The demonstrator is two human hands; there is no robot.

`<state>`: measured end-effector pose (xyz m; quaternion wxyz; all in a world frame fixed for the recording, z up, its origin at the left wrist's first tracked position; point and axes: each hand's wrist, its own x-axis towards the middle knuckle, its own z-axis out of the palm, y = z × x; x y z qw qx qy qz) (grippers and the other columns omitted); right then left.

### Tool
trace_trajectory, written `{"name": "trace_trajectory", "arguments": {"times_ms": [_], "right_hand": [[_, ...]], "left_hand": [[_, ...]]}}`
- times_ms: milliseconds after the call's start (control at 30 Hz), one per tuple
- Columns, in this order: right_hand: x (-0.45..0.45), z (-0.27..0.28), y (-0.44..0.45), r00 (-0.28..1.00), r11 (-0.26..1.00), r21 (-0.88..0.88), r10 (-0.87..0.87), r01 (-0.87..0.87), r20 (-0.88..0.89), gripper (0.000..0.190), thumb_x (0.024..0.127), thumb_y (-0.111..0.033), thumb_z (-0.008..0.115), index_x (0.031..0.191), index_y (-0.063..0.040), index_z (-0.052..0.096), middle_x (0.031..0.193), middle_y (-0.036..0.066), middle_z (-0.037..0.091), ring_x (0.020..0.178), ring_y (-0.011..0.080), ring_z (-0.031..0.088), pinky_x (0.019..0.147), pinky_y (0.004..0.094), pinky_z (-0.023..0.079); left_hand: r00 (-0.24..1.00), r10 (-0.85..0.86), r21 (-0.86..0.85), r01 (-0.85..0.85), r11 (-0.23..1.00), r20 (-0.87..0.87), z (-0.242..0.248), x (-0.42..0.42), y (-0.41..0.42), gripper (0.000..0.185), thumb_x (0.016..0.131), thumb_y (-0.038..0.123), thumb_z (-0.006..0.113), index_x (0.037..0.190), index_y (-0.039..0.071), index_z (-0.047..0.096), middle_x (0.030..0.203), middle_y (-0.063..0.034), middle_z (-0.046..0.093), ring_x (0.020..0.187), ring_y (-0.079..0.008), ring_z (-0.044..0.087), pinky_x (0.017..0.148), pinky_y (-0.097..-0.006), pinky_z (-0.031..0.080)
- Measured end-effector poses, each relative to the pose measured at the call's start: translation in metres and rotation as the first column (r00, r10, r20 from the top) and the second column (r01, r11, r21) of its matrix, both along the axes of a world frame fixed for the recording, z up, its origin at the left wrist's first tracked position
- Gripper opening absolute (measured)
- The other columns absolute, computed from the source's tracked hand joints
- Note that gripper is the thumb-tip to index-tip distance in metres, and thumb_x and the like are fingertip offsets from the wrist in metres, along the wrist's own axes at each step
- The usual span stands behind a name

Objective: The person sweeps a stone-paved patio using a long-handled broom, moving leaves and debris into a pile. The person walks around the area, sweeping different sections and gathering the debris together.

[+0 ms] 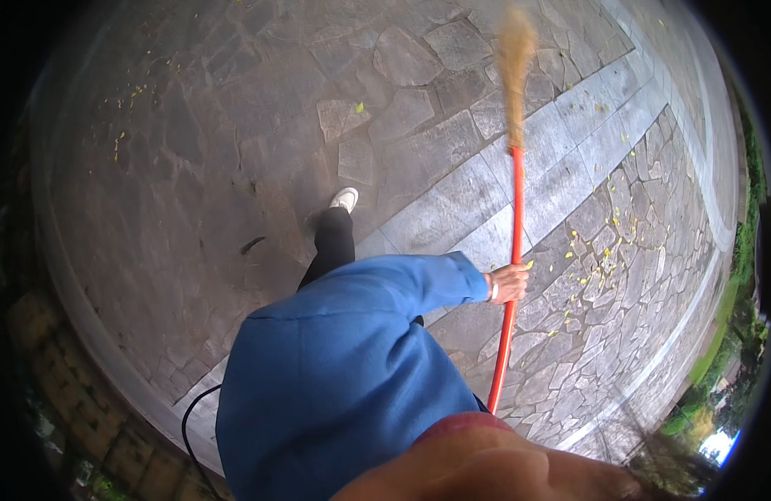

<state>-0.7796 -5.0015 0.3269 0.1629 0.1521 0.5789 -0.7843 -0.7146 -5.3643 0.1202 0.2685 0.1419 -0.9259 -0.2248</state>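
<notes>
My left hand (pixel 509 284) is wrapped around the red handle (pixel 518 213) of a long broom. A pale band circles the wrist below a blue sleeve (pixel 423 278). From my hand, the handle runs up the view to a straw-coloured brush head (pixel 515 69), blurred at its tip, over the stone paving. Toward the bottom, the handle passes out of sight near my chin. My right hand is out of view.
Irregular stone paving (pixel 404 56) surrounds a diagonal band of pale rectangular slabs (pixel 451 203). Yellow leaves (pixel 606 252) lie scattered at right, with a single leaf (pixel 360 108) near the middle. My white shoe (pixel 345 199) is on the paving. A black cable (pixel 186 432) loops beside my body.
</notes>
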Motion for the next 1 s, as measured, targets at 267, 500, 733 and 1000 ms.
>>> {"name": "trace_trajectory", "arguments": {"times_ms": [267, 500, 733, 1000], "right_hand": [[-0.139, -0.012, -0.065, 0.868, 0.88, -0.11, 0.475, -0.463, 0.147, 0.03, 0.093, -0.028, 0.048, 0.069, -0.012, 0.05, 0.038, -0.006, 0.029, 0.032, 0.007, 0.022, 0.049, 0.0261, 0.033], [-0.186, 0.08, 0.09, 0.987, 0.987, -0.082, 0.132, -0.14, -0.096, 0.03, 0.094, -0.031, 0.042, 0.07, -0.012, 0.045, 0.037, -0.006, 0.021, 0.031, 0.0074, 0.021, 0.042, 0.0227, 0.027], [-0.206, 0.072, 0.104, 0.965, 0.999, -0.044, -0.039, 0.028, -0.258, 0.025, 0.085, -0.026, 0.046, 0.063, -0.015, 0.041, 0.039, -0.006, 0.022, 0.031, 0.0108, 0.025, 0.041, 0.0282, 0.033], [-0.085, -0.068, -0.365, 0.346, 0.336, -0.227, 0.938, -0.914, -0.002, 0.034, 0.089, -0.035, 0.046, 0.063, -0.015, 0.042, 0.041, -0.004, 0.023, 0.034, 0.0085, 0.022, 0.041, 0.0242, 0.026]], "left_hand": [[0.753, 0.065, 0.35, -0.378, 0.857, 0.655, -0.039, 0.192, 0.022, 0.023, 0.077, 0.03, 0.059, 0.067, 0.011, 0.066, 0.069, -0.0108, 0.064, 0.072, -0.0299, 0.064, 0.068, -0.0431, 0.044], [0.884, -0.181, 0.421, -0.02, 0.907, 0.432, -0.05, 0.031, 0.124, 0.018, 0.075, 0.026, 0.06, 0.063, 0.014, 0.064, 0.064, -0.0077, 0.063, 0.059, -0.0267, 0.064, 0.054, -0.0418, 0.045], [0.975, 0.21, 0.138, -0.218, 0.966, 0.07, -0.011, -0.049, 0.011, 0.013, 0.061, 0.021, 0.06, 0.052, 0.017, 0.053, 0.057, 0.0002, 0.055, 0.069, -0.0175, 0.056, 0.076, -0.0331, 0.04], [0.476, 0.792, 0.209, -0.88, 0.427, 0.382, -0.051, 0.351, -0.033, 0.014, 0.058, 0.025, 0.069, 0.056, 0.016, 0.059, 0.061, -0.0051, 0.058, 0.068, -0.0277, 0.059, 0.065, -0.0428, 0.044]]}}
